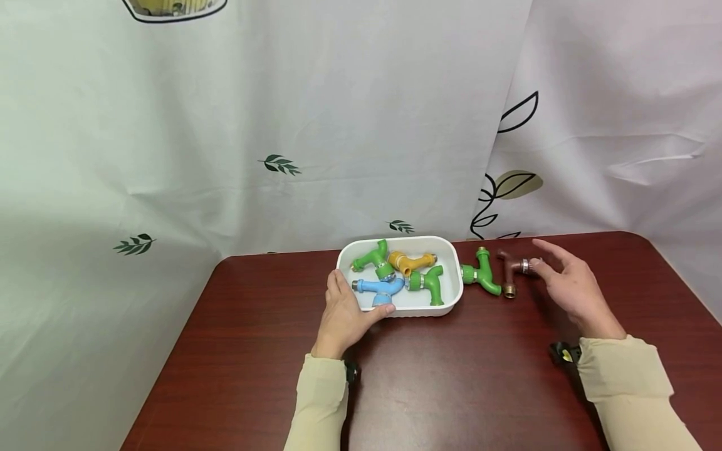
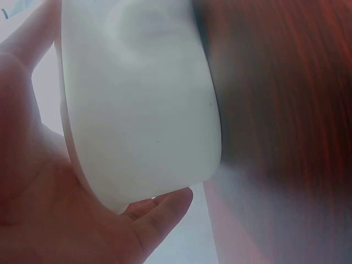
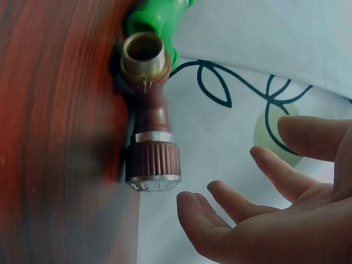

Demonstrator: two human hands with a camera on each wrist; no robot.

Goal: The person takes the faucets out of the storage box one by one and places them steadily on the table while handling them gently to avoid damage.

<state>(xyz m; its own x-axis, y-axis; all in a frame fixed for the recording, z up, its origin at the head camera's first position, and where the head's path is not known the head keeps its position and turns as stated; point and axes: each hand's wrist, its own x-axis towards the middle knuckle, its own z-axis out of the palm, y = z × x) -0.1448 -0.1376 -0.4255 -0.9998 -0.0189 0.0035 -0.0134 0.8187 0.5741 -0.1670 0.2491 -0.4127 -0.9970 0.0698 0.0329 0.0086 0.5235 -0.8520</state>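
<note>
A white plastic basin (image 1: 420,312) stands near the table's back edge. My left hand (image 1: 341,316) grips its front left corner, thumb over the front rim and fingers along the left side. Inside lie a blue tap (image 1: 376,286), a yellow tap (image 1: 414,262), a green tap (image 1: 372,258) at the back left and another green tap (image 1: 432,283) at the front right. My right hand (image 1: 572,288) is beside a brown tap (image 3: 153,118) on the table, fingers spread and holding nothing. The brown tap's ribbed knob faces this hand; its threaded end is brass.
Between the basin and the brown tap lies one more green tap (image 1: 481,274), its knob right at the basin's wall. A white printed cloth (image 1: 361,125) hangs behind the dark red wooden table (image 1: 462,376).
</note>
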